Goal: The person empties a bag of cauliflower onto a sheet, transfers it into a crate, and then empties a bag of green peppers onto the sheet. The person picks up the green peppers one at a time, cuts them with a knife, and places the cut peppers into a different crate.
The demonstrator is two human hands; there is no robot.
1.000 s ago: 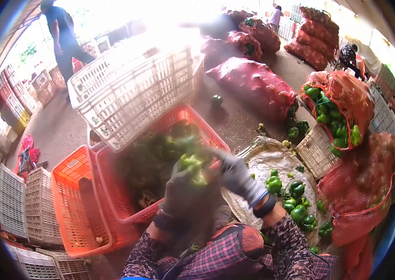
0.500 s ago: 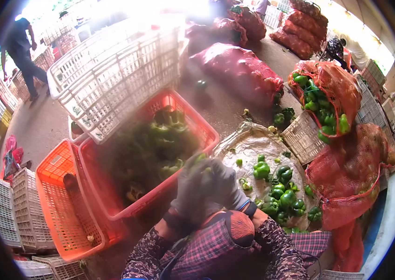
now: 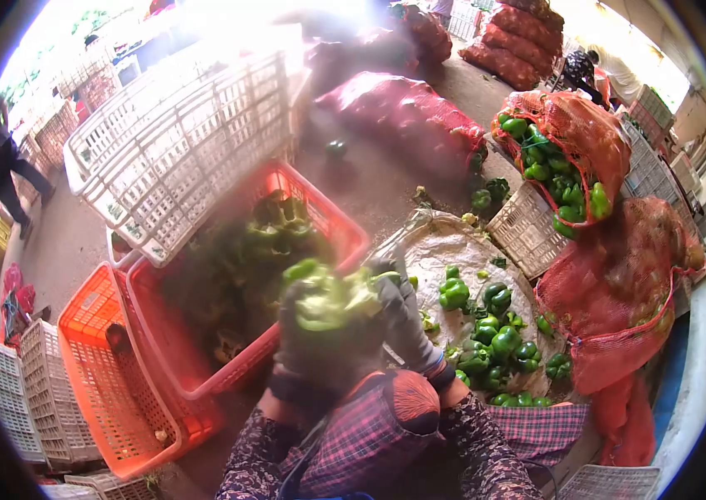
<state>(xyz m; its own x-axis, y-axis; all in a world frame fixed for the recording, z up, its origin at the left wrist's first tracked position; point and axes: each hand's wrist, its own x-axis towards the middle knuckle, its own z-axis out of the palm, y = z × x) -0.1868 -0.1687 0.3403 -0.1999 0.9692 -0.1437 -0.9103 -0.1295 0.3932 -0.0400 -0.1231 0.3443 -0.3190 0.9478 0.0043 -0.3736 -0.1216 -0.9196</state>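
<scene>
Both hands wear grey gloves above the knees, beside the near edge of a red crate. My left hand holds a pale green, blurred pepper piece, which looks broken open. My right hand touches the same piece from the other side, its fingers curled on it. Inside the red crate lie dark and light green peppers, partly smeared. To the right, whole green peppers are heaped on a pale sack on the ground.
White crates stand behind the red one, an orange crate at its left. An open net bag of peppers and red net sacks lie right and behind. A person is at the far left.
My hands, pressed together before, have moved apart, and the pale pepper piece now shows between them. The view has shifted slightly right. The person at the left has moved further left.
</scene>
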